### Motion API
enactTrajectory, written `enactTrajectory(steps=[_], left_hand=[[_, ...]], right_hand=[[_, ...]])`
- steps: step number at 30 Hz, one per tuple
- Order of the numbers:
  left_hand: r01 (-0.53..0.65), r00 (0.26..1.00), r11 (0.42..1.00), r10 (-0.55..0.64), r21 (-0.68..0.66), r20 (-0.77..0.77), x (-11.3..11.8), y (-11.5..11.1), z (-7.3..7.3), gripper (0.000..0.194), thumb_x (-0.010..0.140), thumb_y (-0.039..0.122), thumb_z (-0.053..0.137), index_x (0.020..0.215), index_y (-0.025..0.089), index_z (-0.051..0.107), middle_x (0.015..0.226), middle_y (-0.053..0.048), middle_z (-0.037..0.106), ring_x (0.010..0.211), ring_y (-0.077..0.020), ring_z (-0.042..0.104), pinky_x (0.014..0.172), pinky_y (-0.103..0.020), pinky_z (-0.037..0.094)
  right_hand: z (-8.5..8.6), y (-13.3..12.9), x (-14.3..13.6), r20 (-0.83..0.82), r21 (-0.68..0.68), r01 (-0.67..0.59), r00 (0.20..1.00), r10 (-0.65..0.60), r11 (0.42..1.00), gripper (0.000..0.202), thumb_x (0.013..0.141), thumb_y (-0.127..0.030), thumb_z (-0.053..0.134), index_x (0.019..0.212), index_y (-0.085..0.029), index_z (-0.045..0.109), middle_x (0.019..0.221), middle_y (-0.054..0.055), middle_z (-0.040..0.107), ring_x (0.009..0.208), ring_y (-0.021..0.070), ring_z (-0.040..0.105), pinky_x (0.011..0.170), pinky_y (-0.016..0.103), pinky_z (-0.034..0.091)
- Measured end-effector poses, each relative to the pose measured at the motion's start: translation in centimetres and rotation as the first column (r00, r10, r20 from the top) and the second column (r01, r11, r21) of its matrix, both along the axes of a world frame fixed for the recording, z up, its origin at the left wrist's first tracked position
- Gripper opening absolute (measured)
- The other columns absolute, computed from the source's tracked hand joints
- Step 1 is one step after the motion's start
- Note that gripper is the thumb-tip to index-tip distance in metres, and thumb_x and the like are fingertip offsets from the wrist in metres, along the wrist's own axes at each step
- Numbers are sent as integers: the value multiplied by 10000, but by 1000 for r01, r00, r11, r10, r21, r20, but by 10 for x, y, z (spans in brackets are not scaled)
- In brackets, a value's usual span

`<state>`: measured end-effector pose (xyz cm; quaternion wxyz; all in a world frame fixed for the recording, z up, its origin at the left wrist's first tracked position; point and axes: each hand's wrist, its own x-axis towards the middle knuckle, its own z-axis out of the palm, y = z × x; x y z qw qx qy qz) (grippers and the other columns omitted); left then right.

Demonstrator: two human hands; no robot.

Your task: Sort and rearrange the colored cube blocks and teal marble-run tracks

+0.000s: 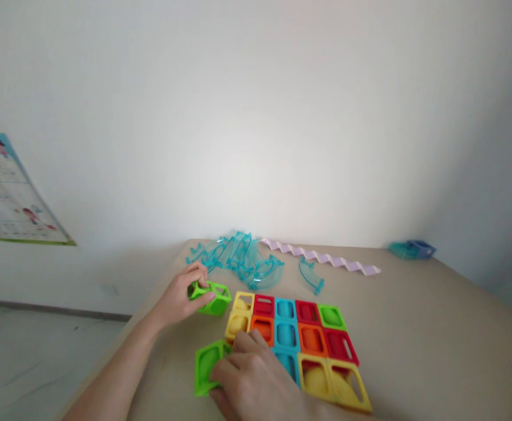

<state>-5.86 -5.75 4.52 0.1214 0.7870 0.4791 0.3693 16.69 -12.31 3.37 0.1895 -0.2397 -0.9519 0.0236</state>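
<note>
My left hand (184, 297) is closed round a green block (218, 297) with open windows in its sides, at the left of the table. Nearer to me, my right hand (251, 374) grips another green block (207, 368), tilted, by its right side. Just right of both hands lies a grid of coloured window blocks: yellow (238, 323), red (307, 312), orange (313, 340), blue (286, 333) and one green block (331, 317) at the far right corner. My right hand hides part of the grid's near left portion.
Behind the grid lies a heap of clear teal curved track pieces (242, 260), with a single teal piece (311, 276) apart from it. A purple-and-white zigzag strip (321, 256) runs along the wall. A blue item (420, 249) sits at the back right of the table (414, 327).
</note>
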Motion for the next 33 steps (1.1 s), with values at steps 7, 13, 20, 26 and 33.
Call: enactTrajectory(steps=[7,13,20,26,33], left_hand=[[92,995,993,-95,-75,-31,-1,-1,0,184,814,309,614,781,169,498,931,-46,520,844,-169,514,761,-280,439],[137,988,972,-148,-191,-45,3,-1,-5,198,772,298,654,801,169,507,924,-31,529,763,-146,504,691,-256,446],[110,994,955,-106,-275,29,6,-1,-9,289,785,408,658,914,168,564,1049,-57,534,729,-121,525,595,-222,456],[168,982,910,-119,-380,150,16,0,-19,437,798,478,651,1101,186,536,1079,-49,534,581,-58,489,505,-187,417],[179,982,944,-152,-278,115,21,3,-24,531,812,505,630,1238,196,563,1238,-108,539,989,-222,594,703,-254,520]], right_hand=[[0,0,1,32,-93,48,998,-45,995,202,841,-396,632,783,-202,619,836,41,634,895,240,513,783,380,431],[-6,1,-1,95,-71,58,994,-51,996,244,825,-429,647,725,-208,668,745,56,624,858,248,497,758,408,425],[13,-8,-1,167,-230,199,973,-163,953,186,846,-362,641,831,-200,730,789,76,686,958,267,517,916,483,394],[27,-12,1,202,-279,361,928,-313,890,214,829,-377,639,846,-209,771,1119,145,599,1097,358,485,944,566,390],[9,-8,-2,108,-192,262,964,-245,946,205,857,-287,600,863,-156,757,1203,139,580,1106,329,483,1031,558,350]])
